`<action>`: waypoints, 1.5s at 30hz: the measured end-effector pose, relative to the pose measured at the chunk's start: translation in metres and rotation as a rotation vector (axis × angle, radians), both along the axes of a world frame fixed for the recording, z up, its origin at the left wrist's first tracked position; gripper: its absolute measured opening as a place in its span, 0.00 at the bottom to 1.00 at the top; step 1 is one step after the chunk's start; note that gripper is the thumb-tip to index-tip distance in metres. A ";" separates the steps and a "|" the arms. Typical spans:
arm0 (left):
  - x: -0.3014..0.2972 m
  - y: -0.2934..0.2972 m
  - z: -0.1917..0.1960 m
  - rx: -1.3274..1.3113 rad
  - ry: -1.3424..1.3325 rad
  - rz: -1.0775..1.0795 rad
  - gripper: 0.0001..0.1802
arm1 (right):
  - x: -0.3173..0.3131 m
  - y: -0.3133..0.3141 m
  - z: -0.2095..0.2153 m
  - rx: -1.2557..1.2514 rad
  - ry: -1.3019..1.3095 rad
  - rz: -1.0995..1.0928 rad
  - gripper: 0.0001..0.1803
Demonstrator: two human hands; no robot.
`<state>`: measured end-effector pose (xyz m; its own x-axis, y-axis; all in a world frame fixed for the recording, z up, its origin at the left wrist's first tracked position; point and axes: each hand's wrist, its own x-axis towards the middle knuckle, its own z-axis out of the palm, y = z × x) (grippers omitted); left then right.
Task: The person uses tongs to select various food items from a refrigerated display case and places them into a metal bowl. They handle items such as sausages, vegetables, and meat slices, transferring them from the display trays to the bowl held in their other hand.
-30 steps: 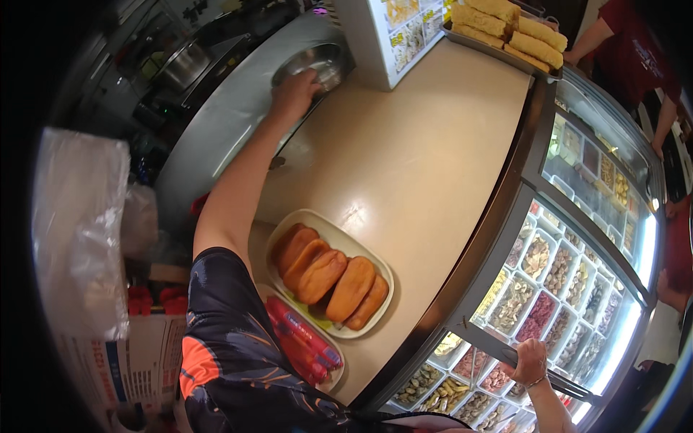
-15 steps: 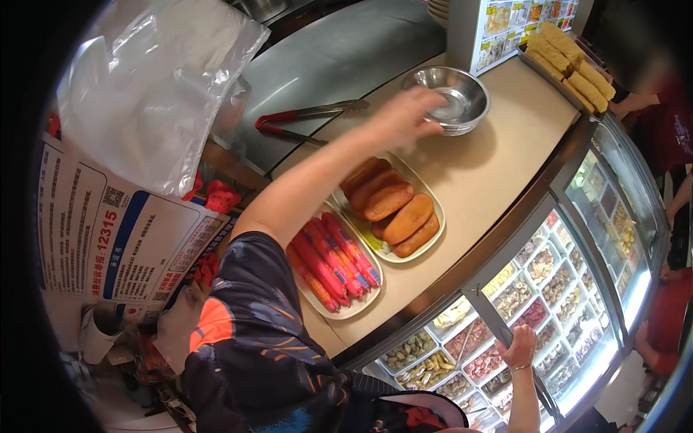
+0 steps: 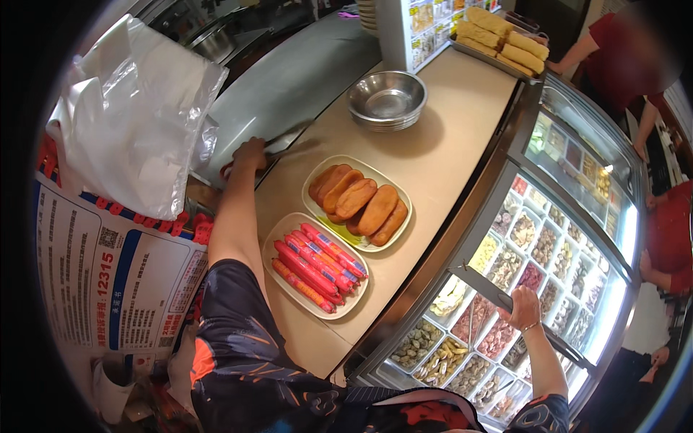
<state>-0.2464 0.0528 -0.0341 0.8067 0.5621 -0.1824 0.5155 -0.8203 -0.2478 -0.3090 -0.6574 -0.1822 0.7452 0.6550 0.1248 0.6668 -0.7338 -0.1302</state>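
While our left hand (image 3: 249,154) is closed around the red-handled metal tongs (image 3: 289,138), our right hand (image 3: 523,309) has its fingers wrapped over the dark handle bar (image 3: 485,288) of the glass-topped display case (image 3: 433,285). We find the tongs along the seam where the grey metal worktop (image 3: 289,79) meets the beige counter (image 3: 455,119), their arms pointing away from us and slightly to the right; much of the red grip is hidden by our hand. To the right of our left forearm we have two oval plates side by side on the counter. The nearer plate (image 3: 278,235) carries a row of sausages (image 3: 317,263) in pinkish-red wrappers; the farther plate (image 3: 374,248) bears golden-brown oval cakes (image 3: 357,198) leaning on one another. Beyond them we see a stack of round steel bowls (image 3: 387,108), and at the far end a metal tray (image 3: 498,63) piled with pale golden rolls (image 3: 523,52). Below our right hand, lit tubs (image 3: 442,357) of sorted food fill the case. On our left hang clear plastic bags (image 3: 155,108), above a printed white poster (image 3: 123,267). Across the case, we see people in red shirts (image 3: 621,40).
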 end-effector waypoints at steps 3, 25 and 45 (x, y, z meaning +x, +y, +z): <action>-0.002 0.005 0.005 -0.076 -0.305 0.150 0.27 | -0.001 -0.004 -0.005 0.034 -0.057 0.016 0.29; -0.071 -0.405 0.065 -1.454 0.278 -0.804 0.32 | -0.131 0.114 0.115 0.951 0.762 -0.460 0.37; 0.098 -0.226 0.034 -0.499 -0.640 -0.631 0.17 | -0.230 0.033 0.027 0.784 0.776 -0.821 0.30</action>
